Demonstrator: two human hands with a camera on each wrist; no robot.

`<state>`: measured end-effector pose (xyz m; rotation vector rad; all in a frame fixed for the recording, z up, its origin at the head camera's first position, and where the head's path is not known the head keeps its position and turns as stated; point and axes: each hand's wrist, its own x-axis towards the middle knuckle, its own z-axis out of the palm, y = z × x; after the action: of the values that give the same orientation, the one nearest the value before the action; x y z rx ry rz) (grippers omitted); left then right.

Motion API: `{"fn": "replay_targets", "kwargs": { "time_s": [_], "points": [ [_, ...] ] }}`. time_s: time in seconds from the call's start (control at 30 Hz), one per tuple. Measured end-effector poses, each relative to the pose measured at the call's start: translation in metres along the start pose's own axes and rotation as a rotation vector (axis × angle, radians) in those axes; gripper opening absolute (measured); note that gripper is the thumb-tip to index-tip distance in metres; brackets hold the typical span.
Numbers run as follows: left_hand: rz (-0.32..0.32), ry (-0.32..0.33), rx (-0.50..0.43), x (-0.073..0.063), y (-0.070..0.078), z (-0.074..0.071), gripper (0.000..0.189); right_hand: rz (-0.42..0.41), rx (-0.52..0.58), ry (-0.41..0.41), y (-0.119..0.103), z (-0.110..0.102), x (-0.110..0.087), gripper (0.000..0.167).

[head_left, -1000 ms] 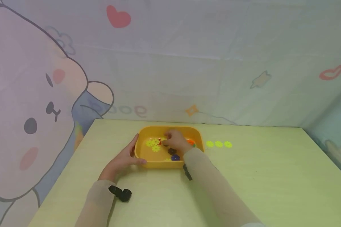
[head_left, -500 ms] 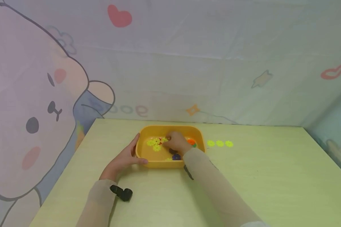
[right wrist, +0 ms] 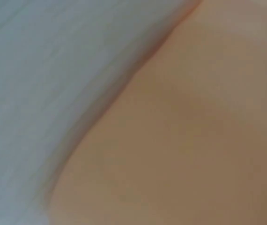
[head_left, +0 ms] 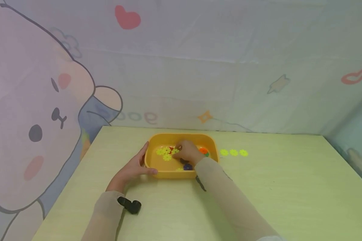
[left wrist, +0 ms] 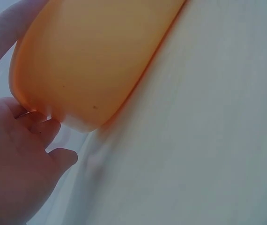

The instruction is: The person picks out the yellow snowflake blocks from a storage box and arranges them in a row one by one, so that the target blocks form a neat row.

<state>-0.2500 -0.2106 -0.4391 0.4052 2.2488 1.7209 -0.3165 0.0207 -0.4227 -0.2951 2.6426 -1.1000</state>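
Steadying the yellow tray (head_left: pixel 172 174) on the tabletop (head_left: pixel 277 194), the left hand (head_left: pixel 132 168) grips its left end, thumb along the near wall and fingers around the side, likely so that it does not slide while the right hand (head_left: pixel 189 151) works inside. That hand reaches over the near right corner, thumb and fingertips narrow about a yellow flower piece (head_left: pixel 175 151); whether they pinch it I cannot tell. Just left of them lies a cluster of yellow flower pieces (head_left: pixel 167 157), while a dark blue flower piece (head_left: pixel 187 167) sits by the near wall. Right of the tray, a row of three yellow flower pieces (head_left: pixel 233 152) lies on the tabletop, apparently spaced so that none overlap
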Motion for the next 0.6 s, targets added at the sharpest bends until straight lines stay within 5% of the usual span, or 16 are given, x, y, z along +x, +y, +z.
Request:
{"fn": "replay_targets", "kwargs": {
  "time_s": [0.2, 0.4, 0.6],
  "points": [
    [0.009, 0.003, -0.008, 0.002, -0.002, 0.000, 0.116, -0.011, 0.023, -0.001, -0.003, -0.005, -0.003, 0.046],
    [-0.003, 0.004, -0.016, 0.001, -0.002, 0.002, 0.114, -0.149, -0.105, 0.037, -0.003, -0.012, -0.004, 0.041],
    [-0.003, 0.007, -0.011, 0.002, -0.002, 0.001, 0.114, -0.160, 0.010, 0.048, -0.003, -0.020, -0.009, 0.043]
  ]
}}
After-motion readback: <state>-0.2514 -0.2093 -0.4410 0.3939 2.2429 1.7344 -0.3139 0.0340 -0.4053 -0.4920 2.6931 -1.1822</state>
